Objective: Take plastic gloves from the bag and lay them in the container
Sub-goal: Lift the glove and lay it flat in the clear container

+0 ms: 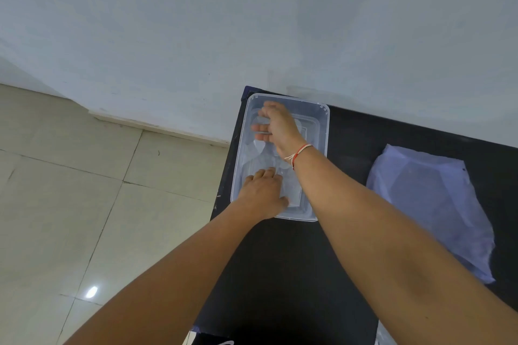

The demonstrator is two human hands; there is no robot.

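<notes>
Both my hands are down inside the clear plastic container (322,131), which stands at the far left corner of the black table (294,274), close against the pale wall (252,22).

My left hand (263,193) lies at the near end of the container, palm down, fingers spread flat and gripping nothing, pressing on the thin see-through plastic gloves (291,187) that lie on the container's floor.

My right hand (277,126) is at the far end, fingers curled inward with a fold of the clear glove film pinched among them; the film is so transparent that I can barely follow its edges, but a pale strip shows between my fingertips. A red and white thread bracelet (298,152) sits on that wrist. My right forearm crosses over the container's near right side.

The gloves stretch lengthwise between my two hands, inside the container and below its rim.

To the right, well apart from the container, the translucent plastic bag (431,204) lies flat and crumpled on the table. Left of the table I see beige floor tiles (84,190).
</notes>
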